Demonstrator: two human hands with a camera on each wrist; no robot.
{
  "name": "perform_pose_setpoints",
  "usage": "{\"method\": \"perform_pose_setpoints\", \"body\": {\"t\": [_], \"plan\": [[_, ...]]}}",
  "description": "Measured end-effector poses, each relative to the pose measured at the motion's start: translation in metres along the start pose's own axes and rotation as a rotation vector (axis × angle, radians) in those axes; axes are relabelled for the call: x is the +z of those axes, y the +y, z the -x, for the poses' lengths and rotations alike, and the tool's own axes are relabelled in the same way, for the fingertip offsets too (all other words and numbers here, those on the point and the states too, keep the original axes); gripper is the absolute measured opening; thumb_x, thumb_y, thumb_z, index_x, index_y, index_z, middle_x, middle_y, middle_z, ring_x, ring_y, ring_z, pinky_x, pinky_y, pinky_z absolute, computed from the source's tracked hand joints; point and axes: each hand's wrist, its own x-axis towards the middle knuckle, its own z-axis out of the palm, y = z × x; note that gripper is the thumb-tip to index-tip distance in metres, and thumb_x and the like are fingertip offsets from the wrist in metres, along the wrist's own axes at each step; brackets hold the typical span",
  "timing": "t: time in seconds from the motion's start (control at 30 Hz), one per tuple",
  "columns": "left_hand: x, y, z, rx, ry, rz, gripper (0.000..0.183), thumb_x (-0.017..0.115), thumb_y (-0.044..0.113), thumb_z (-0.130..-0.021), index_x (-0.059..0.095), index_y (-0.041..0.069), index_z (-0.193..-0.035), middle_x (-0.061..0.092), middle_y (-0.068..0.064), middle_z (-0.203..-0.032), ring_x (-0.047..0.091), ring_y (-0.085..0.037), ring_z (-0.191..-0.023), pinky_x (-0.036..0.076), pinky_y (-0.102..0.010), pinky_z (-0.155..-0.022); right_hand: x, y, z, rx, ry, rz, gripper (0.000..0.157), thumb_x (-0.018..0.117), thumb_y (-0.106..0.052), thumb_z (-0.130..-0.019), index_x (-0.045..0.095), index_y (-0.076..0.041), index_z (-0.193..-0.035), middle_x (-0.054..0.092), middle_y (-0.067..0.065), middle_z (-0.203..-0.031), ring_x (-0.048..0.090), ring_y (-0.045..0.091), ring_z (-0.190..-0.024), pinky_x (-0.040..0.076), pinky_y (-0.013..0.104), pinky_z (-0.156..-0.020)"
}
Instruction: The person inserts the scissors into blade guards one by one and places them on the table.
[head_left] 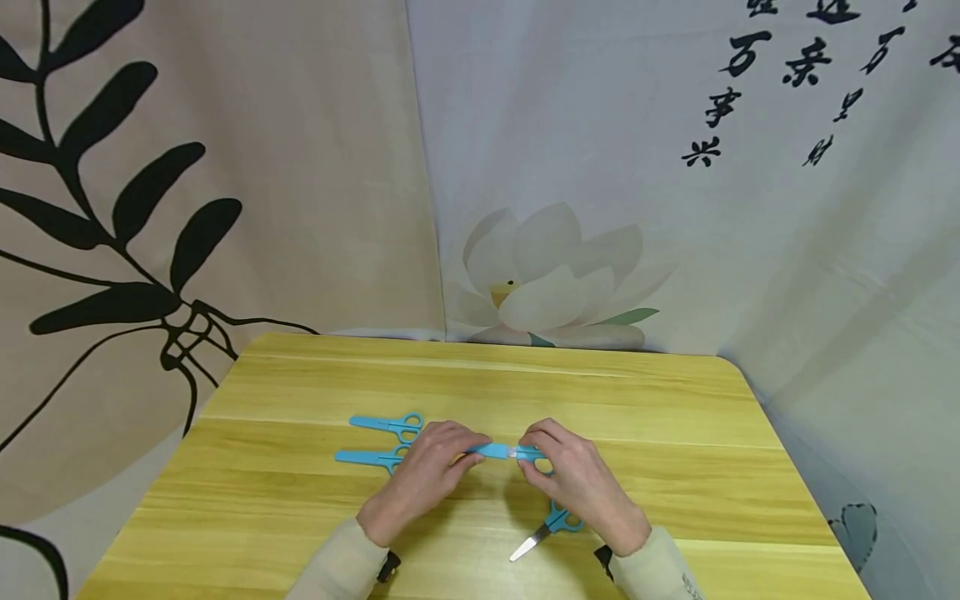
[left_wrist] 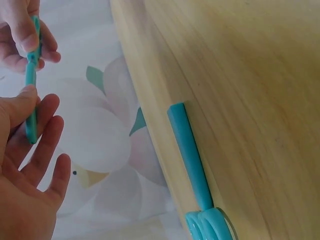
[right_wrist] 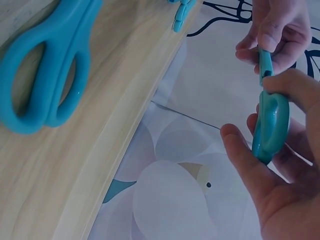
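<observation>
4 blue-handled scissors (head_left: 552, 526), blue sheaths (head_left: 492, 451), yellow wood-grain table (head_left: 480, 383), beige backdrop (head_left: 330, 167) with black leaf print (head_left: 156, 190), cream sleeves (head_left: 341, 560)

I'm standing in a small nook screened by printed cloth, though whether it belongs to a home or a studio I can't tell. A cream hanging (head_left: 322, 167) with a dark leafy plant (head_left: 157, 190) backs the wooden table's (head_left: 600, 392) far left corner; a pale one (head_left: 570, 125), bearing a lotus (head_left: 555, 275) and black Chinese writing (head_left: 806, 62), runs behind the far edge and past the far right corner.
</observation>
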Motion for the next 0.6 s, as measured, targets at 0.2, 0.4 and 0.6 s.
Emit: {"method": "perform_pose_setpoints", "body": {"t": [0.2, 0.4, 0.6], "plan": [[0.0006, 0.0008, -0.0025, -0.001, -0.002, -0.007, 0.021, 0.08, 0.015, -0.091, 0.078, 0.012, -0.112, 0.077, 0.003, -0.106, 0.07, -0.015, -0.099, 0.054, -0.043, -0.094, 0.0003, 0.0005, 0.0, 0.0, 0.0, 0.003, 0.023, 0.09, -0.008, -0.08, 0.072, -0.01, -0.095, 0.067, 0.0, -0.103, 0.071, 0.011, -0.084, 0.06, 0.023, -0.07], [0.0008, 0.0017, -0.0035, -0.004, -0.001, -0.008, 0.021, 0.081, 0.015, -0.091, 0.079, 0.012, -0.111, 0.077, 0.003, -0.105, 0.07, -0.015, -0.099, 0.055, -0.043, -0.093, 0.0007, 0.0003, -0.0001, 0.0, -0.003, -0.002, 0.023, 0.09, -0.007, -0.08, 0.072, -0.009, -0.095, 0.066, 0.0, -0.104, 0.071, 0.011, -0.084, 0.059, 0.022, -0.07], [-0.0003, 0.0024, -0.0043, 0.013, 0.009, -0.005, 0.021, 0.081, 0.013, -0.089, 0.079, 0.011, -0.11, 0.077, 0.002, -0.104, 0.07, -0.016, -0.098, 0.055, -0.044, -0.093, 0.0005, -0.0011, -0.0019, -0.002, 0.0, -0.003, 0.023, 0.09, -0.008, -0.08, 0.072, -0.009, -0.095, 0.066, -0.001, -0.103, 0.07, 0.011, -0.084, 0.059, 0.021, -0.07]]}}
